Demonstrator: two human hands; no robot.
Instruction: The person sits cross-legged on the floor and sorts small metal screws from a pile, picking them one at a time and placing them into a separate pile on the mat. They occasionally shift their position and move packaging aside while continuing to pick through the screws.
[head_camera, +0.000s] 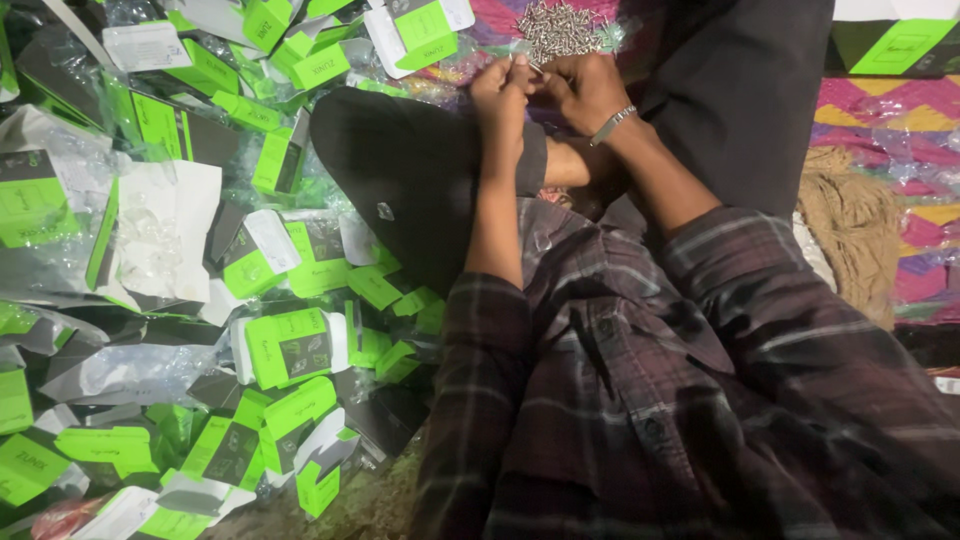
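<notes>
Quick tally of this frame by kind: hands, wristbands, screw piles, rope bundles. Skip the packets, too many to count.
Hands: 2, left hand and right hand, fingertips together just below the pile
Wristbands: 1, silver wristband on the right wrist
Screw piles: 1, heap of silver screws
Rope bundles: 1, tan rope bundle
Total: 5

dim, uneven light, brightest on the green packets (290, 345); dark shirt (700, 400) in shadow, soft overall focus.
</notes>
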